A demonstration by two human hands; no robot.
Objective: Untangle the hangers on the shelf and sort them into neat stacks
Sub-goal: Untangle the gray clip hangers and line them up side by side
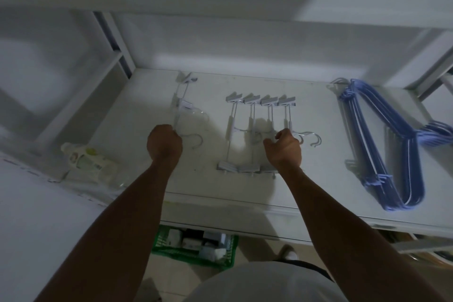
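On the white shelf (201,181) lie several white clip hangers (250,130) side by side in the middle, clips pointing to the back. My right hand (285,148) sits over their near right part, fingers curled around the wire by the hooks. A separate white clip hanger (182,105) lies to the left, reaching toward the back. My left hand (164,143) is closed in a fist on its near end, beside its metal hook (196,141). A stack of blue hangers (382,144) lies at the right of the shelf.
A pale plastic bottle (85,159) lies at the shelf's left edge. Below the shelf stands a green basket (193,247) with small boxes. White shelf posts (122,41) rise at the back left and right, with another shelf overhead.
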